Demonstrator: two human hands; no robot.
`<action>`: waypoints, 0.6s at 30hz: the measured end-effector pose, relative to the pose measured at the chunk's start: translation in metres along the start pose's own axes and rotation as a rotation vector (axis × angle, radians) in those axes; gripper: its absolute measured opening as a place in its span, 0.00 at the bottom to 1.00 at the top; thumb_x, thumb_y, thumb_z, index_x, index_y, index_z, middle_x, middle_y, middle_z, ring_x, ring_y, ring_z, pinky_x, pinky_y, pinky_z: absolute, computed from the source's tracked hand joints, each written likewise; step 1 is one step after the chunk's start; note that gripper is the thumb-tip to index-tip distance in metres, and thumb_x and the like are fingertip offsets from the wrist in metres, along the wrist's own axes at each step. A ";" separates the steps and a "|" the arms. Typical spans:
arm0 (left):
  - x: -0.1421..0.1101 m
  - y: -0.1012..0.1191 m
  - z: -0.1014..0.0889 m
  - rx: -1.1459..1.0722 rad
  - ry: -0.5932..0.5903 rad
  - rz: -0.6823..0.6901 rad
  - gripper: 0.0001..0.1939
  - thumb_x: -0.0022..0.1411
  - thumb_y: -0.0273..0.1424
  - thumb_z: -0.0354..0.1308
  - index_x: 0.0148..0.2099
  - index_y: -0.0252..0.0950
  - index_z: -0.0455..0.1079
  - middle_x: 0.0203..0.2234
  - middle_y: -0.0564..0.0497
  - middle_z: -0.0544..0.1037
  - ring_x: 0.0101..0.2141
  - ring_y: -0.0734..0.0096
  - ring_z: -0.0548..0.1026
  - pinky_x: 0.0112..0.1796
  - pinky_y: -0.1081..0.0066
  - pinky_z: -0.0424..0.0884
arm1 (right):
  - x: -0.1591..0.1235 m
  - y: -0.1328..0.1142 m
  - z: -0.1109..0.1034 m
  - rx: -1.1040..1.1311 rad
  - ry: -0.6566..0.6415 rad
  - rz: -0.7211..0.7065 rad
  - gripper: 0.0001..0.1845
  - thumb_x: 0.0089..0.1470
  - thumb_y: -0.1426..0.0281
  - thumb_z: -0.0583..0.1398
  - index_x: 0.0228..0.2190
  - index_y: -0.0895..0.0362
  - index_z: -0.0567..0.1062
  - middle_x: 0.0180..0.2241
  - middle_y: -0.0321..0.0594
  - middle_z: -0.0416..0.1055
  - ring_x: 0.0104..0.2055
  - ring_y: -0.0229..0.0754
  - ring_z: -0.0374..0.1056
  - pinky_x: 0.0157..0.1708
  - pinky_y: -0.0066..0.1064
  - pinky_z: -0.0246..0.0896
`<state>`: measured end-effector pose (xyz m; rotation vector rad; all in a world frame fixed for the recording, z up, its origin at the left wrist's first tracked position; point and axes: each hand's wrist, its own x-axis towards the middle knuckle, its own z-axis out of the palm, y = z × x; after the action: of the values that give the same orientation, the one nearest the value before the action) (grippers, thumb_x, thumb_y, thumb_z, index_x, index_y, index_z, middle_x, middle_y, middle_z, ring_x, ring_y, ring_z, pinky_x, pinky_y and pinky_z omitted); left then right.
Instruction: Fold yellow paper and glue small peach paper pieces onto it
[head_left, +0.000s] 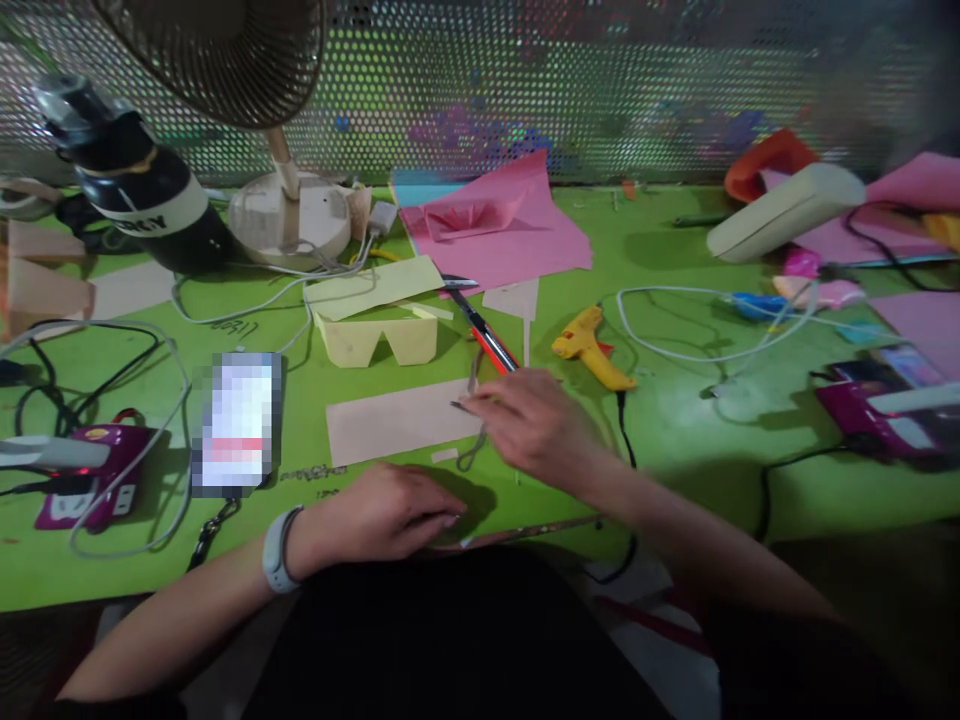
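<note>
My right hand (536,425) is closed in a pinch over the right end of a pale pink paper strip (397,425). A thin dark-tipped tool (458,405) pokes out from its fingertips; its kind is hidden. My left hand (401,510), a pale band on its wrist, rests curled near the table's front edge, and I cannot see inside its fingers. Just beyond the right hand lies a red and black utility knife (491,335), beside open scissor blades (457,283). A folded cream paper piece shaped like glasses (375,340) stands behind the strip.
A yellow glue gun (592,348) lies on the right, its cord running off the front edge. On the left are a phone (238,425), a purple power strip (105,475) and a large bottle (154,200). A fan (289,215) and pink paper (517,240) are at the back.
</note>
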<state>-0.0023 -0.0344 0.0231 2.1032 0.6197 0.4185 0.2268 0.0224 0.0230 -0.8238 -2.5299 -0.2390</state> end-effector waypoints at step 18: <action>-0.001 -0.005 0.008 -0.027 -0.011 0.036 0.06 0.64 0.26 0.55 0.39 0.34 0.74 0.30 0.48 0.80 0.31 0.70 0.76 0.33 0.74 0.69 | -0.009 -0.044 0.029 0.352 0.039 -0.188 0.13 0.60 0.76 0.52 0.36 0.60 0.76 0.31 0.43 0.72 0.35 0.44 0.63 0.38 0.39 0.62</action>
<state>-0.0002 -0.0376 0.0147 2.0921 0.5669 0.4329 0.1965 -0.0086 -0.0082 -0.4415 -2.5104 0.1282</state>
